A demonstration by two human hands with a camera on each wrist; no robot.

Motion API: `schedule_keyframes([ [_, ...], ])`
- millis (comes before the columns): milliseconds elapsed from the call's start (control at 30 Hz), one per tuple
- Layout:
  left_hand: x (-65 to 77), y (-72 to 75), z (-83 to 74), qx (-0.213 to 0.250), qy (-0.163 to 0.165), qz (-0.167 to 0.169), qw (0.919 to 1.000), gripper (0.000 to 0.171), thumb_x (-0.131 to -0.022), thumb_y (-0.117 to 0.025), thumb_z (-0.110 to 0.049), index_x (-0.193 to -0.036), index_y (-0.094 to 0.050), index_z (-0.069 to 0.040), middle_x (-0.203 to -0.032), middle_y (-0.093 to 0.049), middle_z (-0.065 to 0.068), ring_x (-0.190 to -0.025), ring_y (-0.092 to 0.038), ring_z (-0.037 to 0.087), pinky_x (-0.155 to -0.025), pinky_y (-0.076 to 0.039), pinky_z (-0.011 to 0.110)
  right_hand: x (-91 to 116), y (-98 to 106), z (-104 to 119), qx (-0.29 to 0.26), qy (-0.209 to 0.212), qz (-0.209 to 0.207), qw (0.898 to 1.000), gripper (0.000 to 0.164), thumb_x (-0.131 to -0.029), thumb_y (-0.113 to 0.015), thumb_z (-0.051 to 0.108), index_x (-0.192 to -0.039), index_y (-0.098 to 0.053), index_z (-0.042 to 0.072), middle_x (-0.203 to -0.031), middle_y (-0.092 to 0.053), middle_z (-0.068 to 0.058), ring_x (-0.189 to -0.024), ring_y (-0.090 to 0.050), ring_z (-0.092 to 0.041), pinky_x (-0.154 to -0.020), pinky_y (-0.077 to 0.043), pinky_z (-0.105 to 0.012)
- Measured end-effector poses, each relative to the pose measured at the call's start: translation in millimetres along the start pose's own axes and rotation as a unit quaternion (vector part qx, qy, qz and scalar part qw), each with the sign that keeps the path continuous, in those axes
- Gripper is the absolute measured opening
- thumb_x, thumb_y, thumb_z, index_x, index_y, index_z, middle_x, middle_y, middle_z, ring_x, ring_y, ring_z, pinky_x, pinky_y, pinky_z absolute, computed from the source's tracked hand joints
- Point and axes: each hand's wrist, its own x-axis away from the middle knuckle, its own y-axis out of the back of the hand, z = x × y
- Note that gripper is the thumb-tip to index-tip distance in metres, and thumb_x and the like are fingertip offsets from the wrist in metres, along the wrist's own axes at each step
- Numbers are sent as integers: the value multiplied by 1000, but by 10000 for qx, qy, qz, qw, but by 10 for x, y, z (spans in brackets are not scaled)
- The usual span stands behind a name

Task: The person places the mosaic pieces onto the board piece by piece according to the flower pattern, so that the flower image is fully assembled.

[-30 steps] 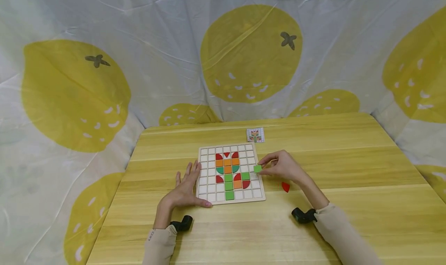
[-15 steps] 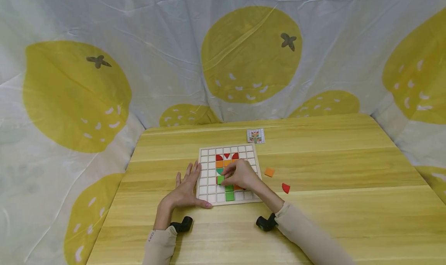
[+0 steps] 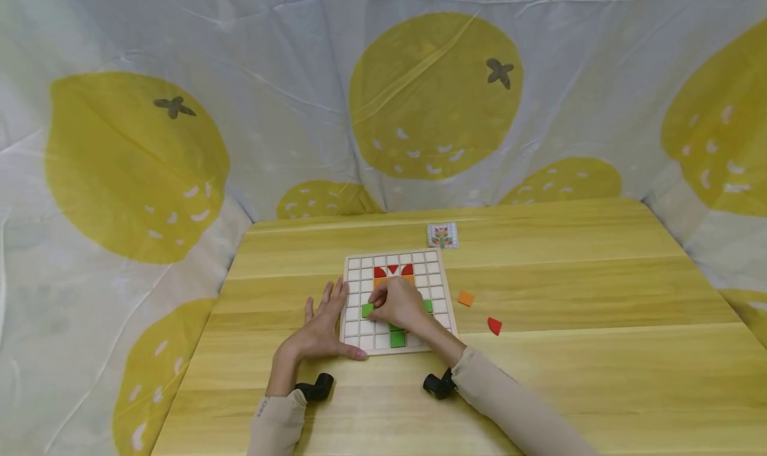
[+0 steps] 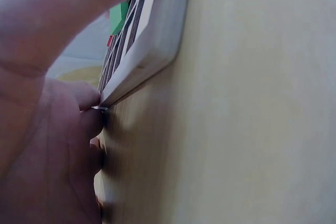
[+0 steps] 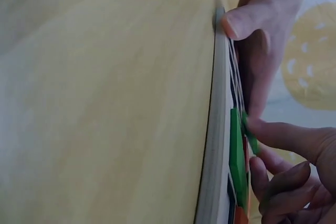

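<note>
In the head view my left hand (image 3: 320,323) is spread along the left side of the wooden grid board (image 3: 353,345), thumb on its front left corner and fingertips at its left edge. My right hand (image 3: 400,304) pinches a green square tile (image 3: 367,310) between thumb and fingers, over the left part of the board. The right wrist view shows this tile (image 5: 251,135) tilted close over the grid. Red tiles (image 3: 407,269) and a lower green square (image 3: 398,339) lie in the grid; the right hand hides the pattern's middle.
An orange square tile (image 3: 466,299) and a red quarter-round tile (image 3: 494,326) lie on the wooden table (image 3: 569,276) right of the board. Behind the board is a small pattern card (image 3: 442,235). A lemon-print cloth (image 3: 287,110) hangs around the table's back and sides.
My right hand has carried the green tile leftward, from beyond the board's right edge to its left part. The orange tile at the right has come into view. My left hand stays put.
</note>
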Motion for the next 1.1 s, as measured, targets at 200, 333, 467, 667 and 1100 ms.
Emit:
schedule_keyframes([
  [200, -3, 7, -37, 44, -18, 6, 10000, 145, -69, -94, -53, -166, 3, -4, -175, 11, 12, -161, 17, 37, -121, 19, 69, 14, 11, -44, -125, 19, 103, 9999, 22, -74, -94, 13, -90, -80, 9, -81, -73, 0, -71, -59, -6, -64, -47, -20],
  [333, -6, 8, -34, 47, -1, 16, 10000, 145, -69, -94, -52, -166, 3, -4, -175, 11, 12, -161, 17, 36, -121, 19, 69, 19, 21, -84, -235, 130, 184, 9995, 18, -77, -91, 11, -92, -82, 8, -72, -67, 2, -65, -54, -6, -58, -41, -19],
  [467, -8, 10, -22, 23, 46, 57, 10000, 144, -70, -93, -53, -166, 3, -5, -175, 12, 11, -161, 17, 35, -121, 19, 68, 15, 22, -88, -216, 171, 216, 9994, 16, -78, -91, 12, -93, -83, 9, -65, -62, 4, -58, -50, -6, -51, -34, -19],
  [667, -12, 10, -1, -14, 74, 55, 10000, 145, -70, -93, -54, -166, 4, -6, -175, 13, 10, -161, 18, 35, -121, 19, 68, -4, -5, -78, -139, 60, 101, 9998, 16, -76, -92, 12, -91, -84, 11, -64, -62, 4, -57, -49, -6, -49, -32, -19],
  [1100, -20, 4, -3, 66, 27, 33, 10000, 147, -68, -94, -52, -165, 5, -3, -175, 14, 12, -160, 20, 37, -121, 20, 69, 93, 339, -181, -321, -16, 181, 9993, 18, -85, -85, 20, -99, -83, 10, -68, -61, 1, -58, -45, -9, -52, -32, -20],
])
